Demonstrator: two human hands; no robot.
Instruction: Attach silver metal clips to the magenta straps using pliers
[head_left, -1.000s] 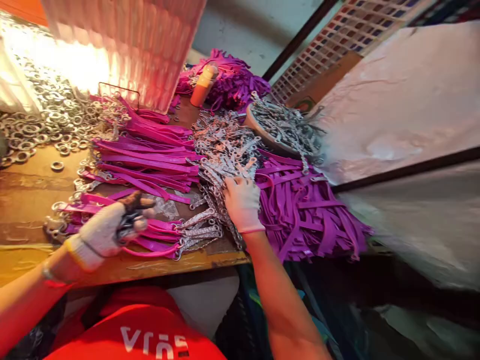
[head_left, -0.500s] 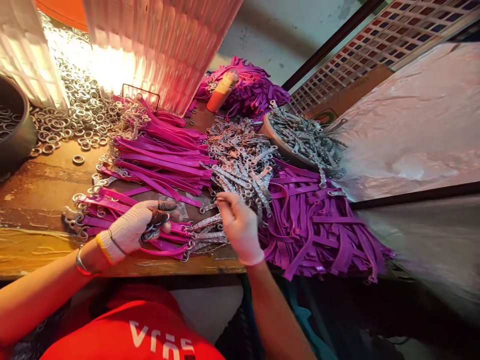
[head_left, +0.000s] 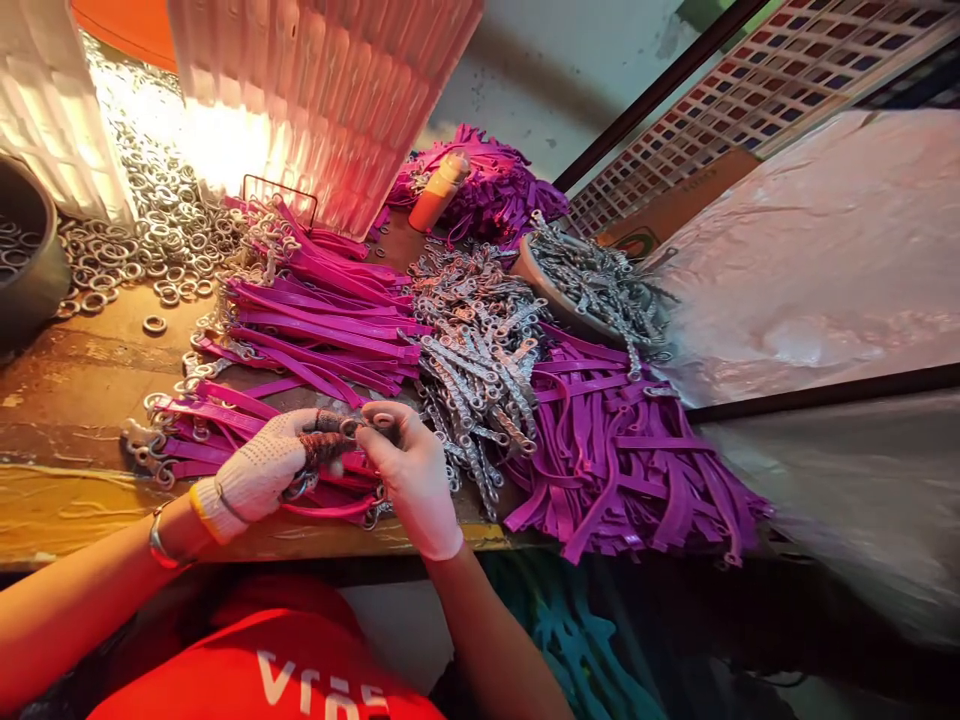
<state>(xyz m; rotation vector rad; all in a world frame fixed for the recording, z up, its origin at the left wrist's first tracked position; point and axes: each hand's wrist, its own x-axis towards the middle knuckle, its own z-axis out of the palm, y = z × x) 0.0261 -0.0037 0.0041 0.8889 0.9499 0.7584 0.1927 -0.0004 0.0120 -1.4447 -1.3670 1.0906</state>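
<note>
Head view, left hand: white knitted glove with darkened fingers point(head_left: 270, 460), curled in, holding a small round grey metal ring point(head_left: 349, 428) at the fingertips; more metal shows in the palm, count unclear.
Right hand: thin white glove point(head_left: 416, 470), thumb and forefinger narrowed at the ring; whether it grips anything, can't tell.
Ring: between the two hands' fingertips, left of the heap of silvery braided strips with eyelet ends point(head_left: 487, 340). Round, so no long axis.
Key relation: heap sits right of and beyond the ring; right hand nearer, left hand farther. Front strips slant, near ends swung right.
Bright pink flat straps point(head_left: 330, 350): left of heap, lengths roughly crosswise, one end towards it.
Purple flat straps point(head_left: 622, 450): right of heap, tangled.
Shallow round bowl of braided strips point(head_left: 536, 280): beyond heap, to its right.
Orange bottle with pale top point(head_left: 433, 205): beyond heap, to its left.
</note>
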